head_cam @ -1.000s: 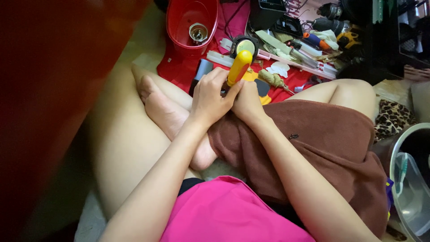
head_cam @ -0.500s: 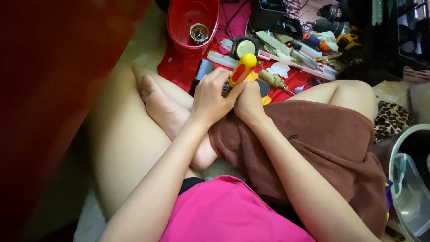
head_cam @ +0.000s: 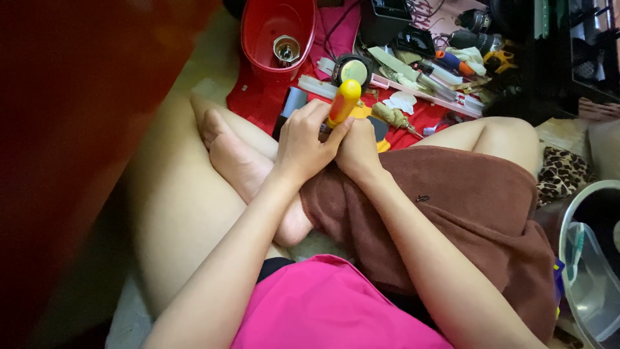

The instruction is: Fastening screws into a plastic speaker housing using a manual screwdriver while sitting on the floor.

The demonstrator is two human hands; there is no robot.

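Observation:
My left hand and my right hand meet in front of my crossed legs, over a brown towel on my lap. A screwdriver with a yellow and orange handle stands up between them. My left fingers wrap its lower handle. My right hand is curled around something beneath it that I cannot see. The screwdriver's tip is hidden by my hands.
A red plastic tub with a small metal part inside stands ahead on a red cloth. Many tools and scraps lie scattered beyond my hands. A clear plastic container sits at right. A red blurred surface fills the left.
The screwdriver handle has tipped slightly, and my left fingers have shifted around it. My arms stay in the same place.

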